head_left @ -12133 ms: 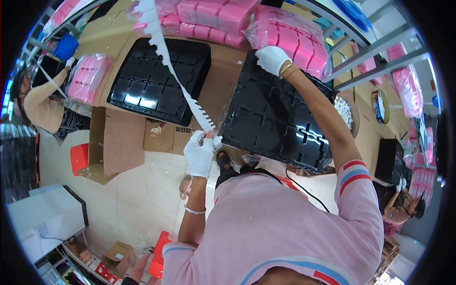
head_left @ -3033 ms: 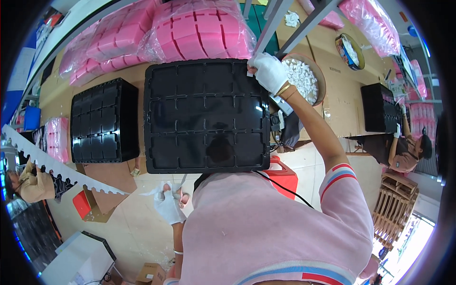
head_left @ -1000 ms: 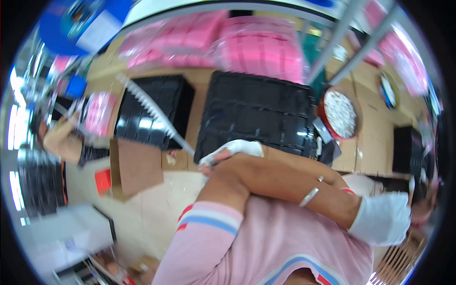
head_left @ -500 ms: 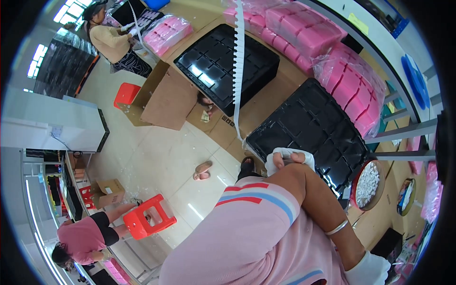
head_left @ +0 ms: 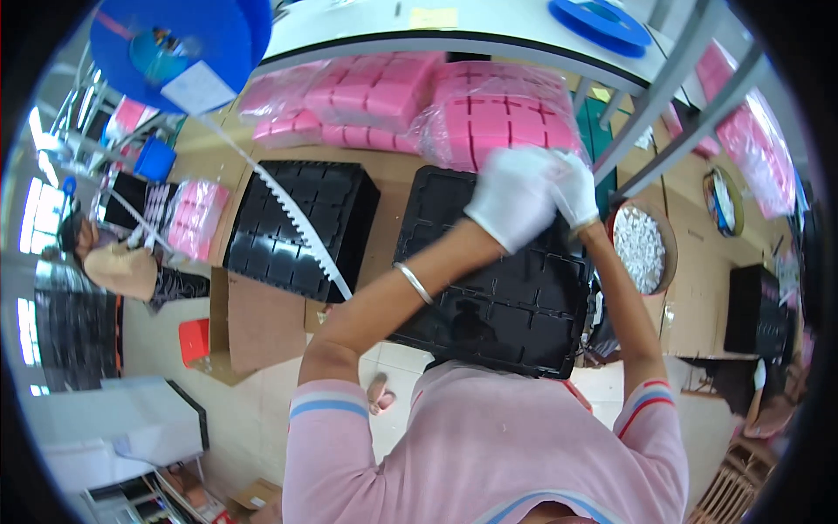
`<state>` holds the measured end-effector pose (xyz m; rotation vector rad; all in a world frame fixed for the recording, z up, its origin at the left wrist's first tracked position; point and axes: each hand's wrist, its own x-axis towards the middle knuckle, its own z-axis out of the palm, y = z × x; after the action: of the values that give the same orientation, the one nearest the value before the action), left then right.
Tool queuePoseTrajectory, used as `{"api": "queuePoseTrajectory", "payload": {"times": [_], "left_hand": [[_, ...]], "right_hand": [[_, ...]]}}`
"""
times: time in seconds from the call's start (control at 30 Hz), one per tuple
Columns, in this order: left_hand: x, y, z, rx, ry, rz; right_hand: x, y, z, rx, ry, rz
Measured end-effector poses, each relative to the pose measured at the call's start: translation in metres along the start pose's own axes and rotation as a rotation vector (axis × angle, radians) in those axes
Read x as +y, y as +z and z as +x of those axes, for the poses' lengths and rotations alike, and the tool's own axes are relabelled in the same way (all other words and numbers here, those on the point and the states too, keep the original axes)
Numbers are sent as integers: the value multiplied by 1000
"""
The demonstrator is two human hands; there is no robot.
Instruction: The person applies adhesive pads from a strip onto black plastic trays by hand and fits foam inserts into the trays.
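Tray point(head_left: 497, 297), black and compartmented, lies on the bench straight ahead of me, beside a second black tray point(head_left: 301, 231). My left hand point(head_left: 515, 205) and right hand point(head_left: 576, 188), both gloved, meet above its far edge, before the pink bags point(head_left: 497, 113). Whether they clasp anything I cannot tell. White tape point(head_left: 297, 236) hangs across the left. I should keep both hands low and steady over the compartments.

A factory packing bench: stacked black trays point(head_left: 301, 227), bagged pink trays point(head_left: 506, 118), blue tape reel point(head_left: 179, 39), nearby co-worker point(head_left: 118, 262).
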<state>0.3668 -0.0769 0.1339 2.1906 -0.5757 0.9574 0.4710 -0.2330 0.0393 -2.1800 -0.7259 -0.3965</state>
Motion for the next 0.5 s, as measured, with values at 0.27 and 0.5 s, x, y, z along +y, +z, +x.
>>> {"api": "queuePoseTrajectory", "payload": {"times": [0.27, 0.5], "left_hand": [[-187, 1, -47, -274, -293, 767], [-237, -1, -51, -288, -148, 667]], "right_hand": [[38, 39, 53, -116, -224, -523], [73, 43, 81, -190, -98, -291]]}}
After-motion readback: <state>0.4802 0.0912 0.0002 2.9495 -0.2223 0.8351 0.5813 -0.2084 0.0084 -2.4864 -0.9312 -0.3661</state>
